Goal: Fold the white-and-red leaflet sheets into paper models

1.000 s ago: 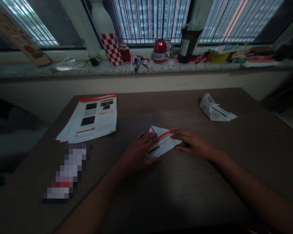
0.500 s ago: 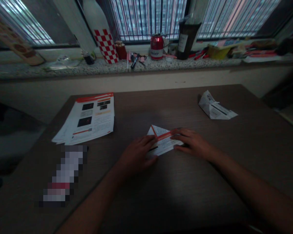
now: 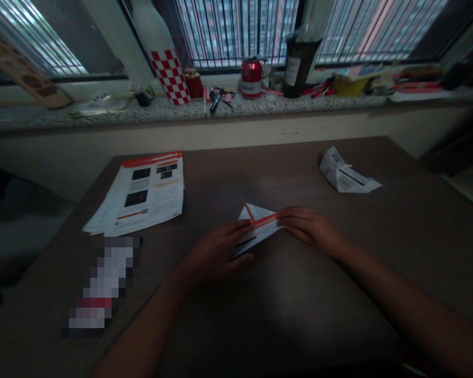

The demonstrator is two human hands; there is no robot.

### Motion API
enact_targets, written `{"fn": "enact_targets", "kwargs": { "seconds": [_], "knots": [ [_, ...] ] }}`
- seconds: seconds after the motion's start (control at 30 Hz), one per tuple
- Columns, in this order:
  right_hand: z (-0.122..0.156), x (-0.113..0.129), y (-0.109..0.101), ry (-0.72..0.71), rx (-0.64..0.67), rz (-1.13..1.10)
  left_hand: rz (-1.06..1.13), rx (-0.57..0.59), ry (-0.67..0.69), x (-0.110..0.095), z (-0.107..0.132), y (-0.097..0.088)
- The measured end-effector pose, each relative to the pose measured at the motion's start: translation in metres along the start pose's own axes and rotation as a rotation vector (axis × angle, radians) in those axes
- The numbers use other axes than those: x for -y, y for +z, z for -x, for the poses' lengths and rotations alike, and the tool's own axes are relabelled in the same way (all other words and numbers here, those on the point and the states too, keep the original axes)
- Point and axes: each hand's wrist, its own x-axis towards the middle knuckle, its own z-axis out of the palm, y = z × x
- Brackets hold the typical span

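On the table before me lies a folded sheet of paper (image 3: 260,231), white with print and orange-red strips, its far side rising to a pointed flap. My left hand (image 3: 220,249) rests over its left end, fingers stretched flat across the paper and thumb spread away along the near edge. At the right corner my right hand (image 3: 311,228) has its fingers drawn together on the paper, covering that tip. Farther back on the right, apart from both hands, stands a folded paper piece (image 3: 349,176) with upright creases.
A stack of printed sheets (image 3: 153,197) lies at the table's left, with a blurred-out oblong item (image 3: 102,283) nearer me. Along the windowsill (image 3: 244,107) stand a checkered bottle (image 3: 169,76), a red can (image 3: 251,77), a dark cup (image 3: 299,65) and assorted small things.
My right hand's fingers have come closer together, now covering the paper's right tip. My left hand has shifted slightly left and its thumb lies farther from the fingers.
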Motion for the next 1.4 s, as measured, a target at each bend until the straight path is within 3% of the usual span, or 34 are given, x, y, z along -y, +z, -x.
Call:
{"fn": "enact_targets", "kwargs": {
  "seconds": [0.1, 0.27, 0.57, 0.67, 0.77, 0.87, 1.0, 1.23, 1.4],
  "knots": [
    [0.001, 0.002, -0.004, 0.044, -0.025, -0.049, 0.051, -0.026, 0.050, 0.008, 0.004, -0.004],
    [0.005, 0.001, -0.009, 0.096, -0.057, -0.100, 0.010, -0.205, 0.036, 0.018, 0.004, -0.004],
    [0.001, 0.011, -0.023, 0.145, -0.176, -0.245, 0.087, -0.422, 0.021, 0.007, 0.004, -0.011],
    [-0.002, 0.020, -0.028, 0.271, -0.290, -0.269, 0.139, -0.524, -0.066, -0.002, 0.003, -0.012],
    [-0.004, 0.027, -0.030, 0.411, -0.356, -0.344, 0.214, -0.592, -0.247, -0.007, 0.001, -0.011],
    [-0.007, 0.026, -0.030, 0.499, -0.341, -0.425, 0.373, -0.549, -0.363, -0.005, -0.004, -0.008],
    [-0.010, 0.015, -0.023, 0.517, -0.263, -0.420, 0.518, -0.456, -0.406, 0.004, -0.010, -0.001],
    [-0.008, -0.002, -0.008, 0.493, -0.191, -0.313, 0.187, -0.368, -0.376, 0.020, -0.014, 0.009],
    [-0.007, -0.004, -0.003, 0.375, -0.152, -0.200, 0.032, -0.335, -0.357, 0.026, -0.015, 0.015]
  ]
}}
